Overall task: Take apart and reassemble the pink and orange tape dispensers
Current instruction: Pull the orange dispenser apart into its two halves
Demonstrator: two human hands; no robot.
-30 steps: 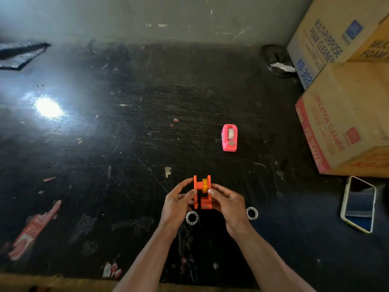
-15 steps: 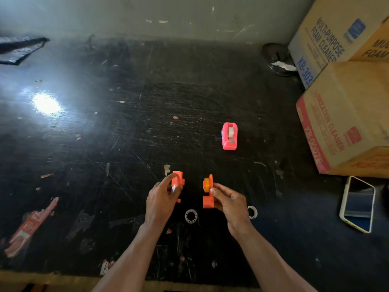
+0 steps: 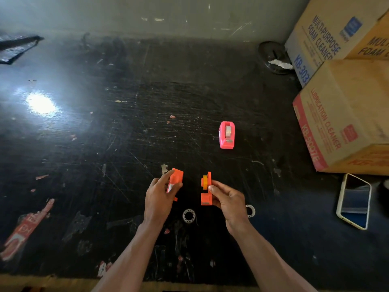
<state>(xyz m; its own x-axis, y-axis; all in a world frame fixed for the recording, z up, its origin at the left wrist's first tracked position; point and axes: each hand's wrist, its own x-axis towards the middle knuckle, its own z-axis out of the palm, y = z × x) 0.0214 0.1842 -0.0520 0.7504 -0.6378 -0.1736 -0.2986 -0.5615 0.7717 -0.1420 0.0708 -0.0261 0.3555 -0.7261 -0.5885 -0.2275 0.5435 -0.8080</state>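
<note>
orange dispenser halves [image 3: 205, 188] now pulled apart between left hand [image 3: 157, 197] and right hand [image 3: 228, 201]

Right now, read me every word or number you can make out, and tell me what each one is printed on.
"MULTI-PURPOSE FOAM CLEANER": upper cardboard box.
"KB-303": same box, blue print near its lower edge.
"LUBRICATION CLEANER": lower cardboard box, in red.
Red code starting "KB-900": same box, its last characters unclear.
Red label scrap on the floor: too blurred to read.
</note>
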